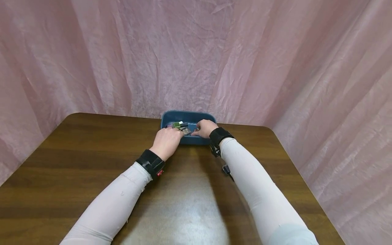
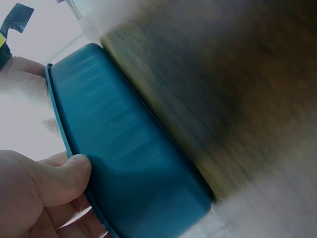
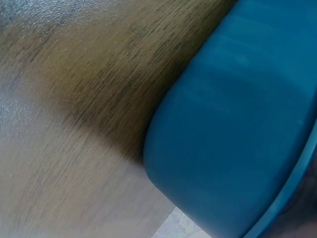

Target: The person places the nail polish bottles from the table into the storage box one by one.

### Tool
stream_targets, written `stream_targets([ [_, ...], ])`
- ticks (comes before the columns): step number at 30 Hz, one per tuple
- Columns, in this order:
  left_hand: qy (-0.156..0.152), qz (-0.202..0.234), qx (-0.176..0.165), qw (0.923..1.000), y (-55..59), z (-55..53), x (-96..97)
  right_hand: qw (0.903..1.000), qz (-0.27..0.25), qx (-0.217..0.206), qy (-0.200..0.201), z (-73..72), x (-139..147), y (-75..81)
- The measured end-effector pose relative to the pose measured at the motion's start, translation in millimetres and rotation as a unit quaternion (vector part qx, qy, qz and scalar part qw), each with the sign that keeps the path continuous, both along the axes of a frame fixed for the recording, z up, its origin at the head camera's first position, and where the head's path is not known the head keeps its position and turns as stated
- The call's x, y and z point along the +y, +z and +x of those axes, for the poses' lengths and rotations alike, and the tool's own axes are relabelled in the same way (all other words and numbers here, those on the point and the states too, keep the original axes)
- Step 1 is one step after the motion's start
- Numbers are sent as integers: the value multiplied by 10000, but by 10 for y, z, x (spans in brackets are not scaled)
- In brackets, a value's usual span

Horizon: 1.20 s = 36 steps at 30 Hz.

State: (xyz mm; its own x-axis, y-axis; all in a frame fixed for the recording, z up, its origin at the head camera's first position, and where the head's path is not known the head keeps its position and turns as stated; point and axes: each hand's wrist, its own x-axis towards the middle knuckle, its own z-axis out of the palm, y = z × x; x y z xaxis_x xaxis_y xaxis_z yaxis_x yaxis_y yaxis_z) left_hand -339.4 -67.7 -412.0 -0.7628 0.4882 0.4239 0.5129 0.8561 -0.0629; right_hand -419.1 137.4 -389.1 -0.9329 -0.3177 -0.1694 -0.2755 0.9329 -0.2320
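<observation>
A blue plastic bin (image 1: 200, 140) stands at the far edge of the table. My left hand (image 1: 166, 142) grips its near rim at the left; in the left wrist view the thumb (image 2: 74, 173) presses the outer wall and the other fingers go over the rim. My right hand (image 1: 206, 128) reaches over the near rim at the right, fingers bent down into the bin. Whether the fingertips pinch something small is unclear. Inside, at the left, lie a small green bottle with a dark cap (image 1: 177, 125) and a clear, shiny small item (image 1: 186, 130). My left hand partly covers the contents.
The brown wooden table (image 1: 92, 163) extends around the bin and toward me. Pink curtains (image 1: 183, 58) hang close behind the bin and along the right side. Black bands with small devices sit on both wrists.
</observation>
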Motion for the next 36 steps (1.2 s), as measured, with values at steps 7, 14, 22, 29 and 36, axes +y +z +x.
stream_targets([
  [7,-6,-2,-24,10000,2,-6,1,10000,81,-28,-14,-15,-5,-3],
  [14,-66,20,11,10000,4,-2,6,9998,158,-105,-55,-25,-2,-24],
  [22,-28,33,-38,10000,17,7,-5,9997,177,-146,-42,-28,-22,-8],
  [29,-11,25,-23,10000,11,5,0,9997,114,-173,-96,-58,-11,-33],
  [36,-28,17,-4,10000,29,15,-6,9999,-10,-129,-73,-43,28,-5],
])
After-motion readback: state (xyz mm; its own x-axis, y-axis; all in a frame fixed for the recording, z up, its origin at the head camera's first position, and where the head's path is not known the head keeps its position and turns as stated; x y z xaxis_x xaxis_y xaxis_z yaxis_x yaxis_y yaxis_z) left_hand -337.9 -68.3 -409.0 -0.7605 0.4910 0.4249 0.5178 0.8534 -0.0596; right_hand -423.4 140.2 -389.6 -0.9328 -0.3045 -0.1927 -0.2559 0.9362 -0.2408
